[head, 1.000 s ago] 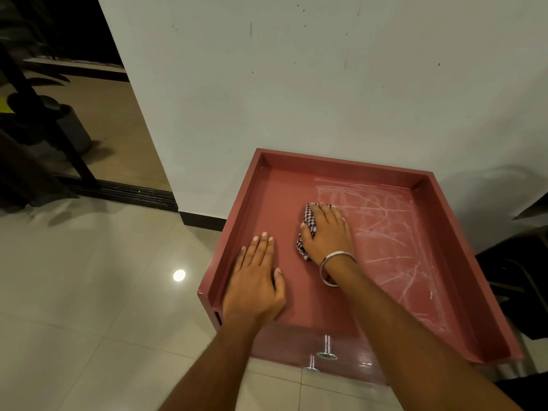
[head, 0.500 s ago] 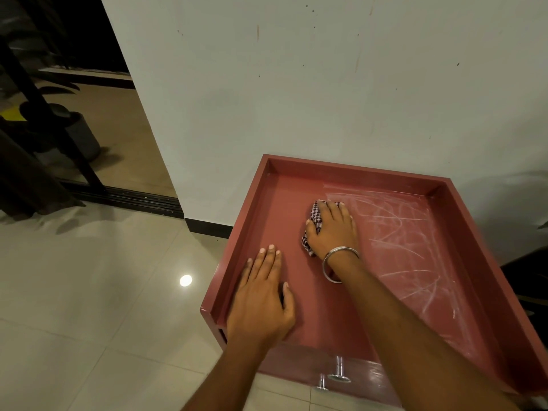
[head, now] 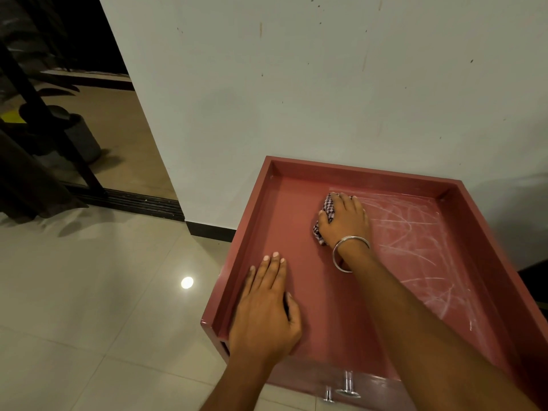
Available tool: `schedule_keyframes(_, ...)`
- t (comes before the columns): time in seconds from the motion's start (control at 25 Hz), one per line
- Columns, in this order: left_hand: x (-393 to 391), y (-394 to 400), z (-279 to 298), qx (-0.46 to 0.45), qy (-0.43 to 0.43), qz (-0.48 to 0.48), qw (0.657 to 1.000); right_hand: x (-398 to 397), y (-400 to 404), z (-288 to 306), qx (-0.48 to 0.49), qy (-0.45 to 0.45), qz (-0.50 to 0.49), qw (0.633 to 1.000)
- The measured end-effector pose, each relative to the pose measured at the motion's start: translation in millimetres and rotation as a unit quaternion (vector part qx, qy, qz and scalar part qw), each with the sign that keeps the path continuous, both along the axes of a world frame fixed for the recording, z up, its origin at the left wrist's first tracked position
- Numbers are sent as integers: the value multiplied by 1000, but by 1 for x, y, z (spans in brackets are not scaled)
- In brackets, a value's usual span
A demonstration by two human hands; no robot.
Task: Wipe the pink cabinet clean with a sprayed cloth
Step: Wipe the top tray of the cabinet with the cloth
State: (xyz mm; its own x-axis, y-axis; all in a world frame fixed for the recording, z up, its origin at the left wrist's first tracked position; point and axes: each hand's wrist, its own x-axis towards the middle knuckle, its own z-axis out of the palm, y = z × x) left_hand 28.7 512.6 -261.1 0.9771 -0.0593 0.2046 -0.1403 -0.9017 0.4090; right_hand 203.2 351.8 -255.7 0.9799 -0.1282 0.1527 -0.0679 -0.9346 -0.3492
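Observation:
The pink cabinet [head: 255, 221] stands against a white wall, and its top is a shallow tray with raised rims. My right hand [head: 347, 221], with a metal bangle on the wrist, presses a checked cloth [head: 327, 209] onto the top near the back middle. To the right of the cloth, white streaks cover the surface. The left part looks smooth. My left hand [head: 267, 310] lies flat, fingers together, on the near left of the top and holds nothing.
The white wall [head: 326, 84] rises directly behind the cabinet. Metal handles [head: 347, 384] stick out of the cabinet's front. Glossy floor tiles [head: 89, 292] spread to the left. A dark doorway with a sliding track [head: 127, 200] and a grey bin [head: 80, 137] lies far left.
My right hand has slid the cloth away from me toward the back rim. My left hand stays flat in about the same place. The camera has shifted.

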Motion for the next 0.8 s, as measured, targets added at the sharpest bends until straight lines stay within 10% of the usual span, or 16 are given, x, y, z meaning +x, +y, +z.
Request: schedule_keyframes(0.8,0,1,3,-8,17,-8,1000,38,-30,1,5,6,45,999)
